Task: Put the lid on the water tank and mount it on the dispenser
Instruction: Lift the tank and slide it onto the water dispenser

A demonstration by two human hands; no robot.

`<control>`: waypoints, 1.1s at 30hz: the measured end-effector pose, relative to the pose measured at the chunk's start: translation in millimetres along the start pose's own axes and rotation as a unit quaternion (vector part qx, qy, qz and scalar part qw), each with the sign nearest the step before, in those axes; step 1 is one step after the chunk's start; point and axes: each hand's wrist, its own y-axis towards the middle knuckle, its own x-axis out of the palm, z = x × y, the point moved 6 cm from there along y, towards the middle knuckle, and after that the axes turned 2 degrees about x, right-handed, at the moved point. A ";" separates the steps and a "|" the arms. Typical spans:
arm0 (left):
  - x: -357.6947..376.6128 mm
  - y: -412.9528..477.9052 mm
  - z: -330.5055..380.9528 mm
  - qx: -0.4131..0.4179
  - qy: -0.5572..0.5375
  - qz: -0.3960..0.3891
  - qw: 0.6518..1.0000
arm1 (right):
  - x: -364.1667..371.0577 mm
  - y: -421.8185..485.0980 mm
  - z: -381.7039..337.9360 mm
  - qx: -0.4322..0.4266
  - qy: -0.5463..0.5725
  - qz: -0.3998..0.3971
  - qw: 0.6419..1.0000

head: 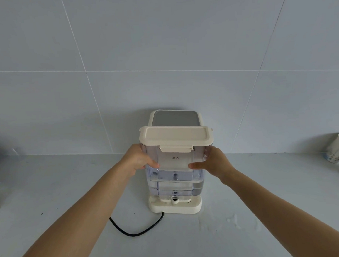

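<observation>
A clear water tank with water in its lower part stands upright over the cream base of the dispenser. A cream lid covers the tank's top, its front latch hanging down. My left hand grips the tank's left side and my right hand grips its right side, thumbs on the front face. The dispenser's grey-topped body rises behind the tank. A round port shows on the base just under the tank; I cannot tell whether the tank touches the base.
A black power cord loops out from the base toward the front left. A patterned white cup lies at the right by the tiled wall. Water droplets spot the grey counter to the right of the base.
</observation>
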 end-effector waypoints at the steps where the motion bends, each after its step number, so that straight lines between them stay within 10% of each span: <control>1: 0.4 0.3 -1.3 -0.001 0.000 0.000 1.000 | 0.7 0.2 1.4 0.001 -0.001 0.001 1.000; 33: 15.7 14.2 -35.7 0.015 0.012 0.002 1.000 | 15.7 -3.7 29.1 0.012 -0.031 -0.011 0.999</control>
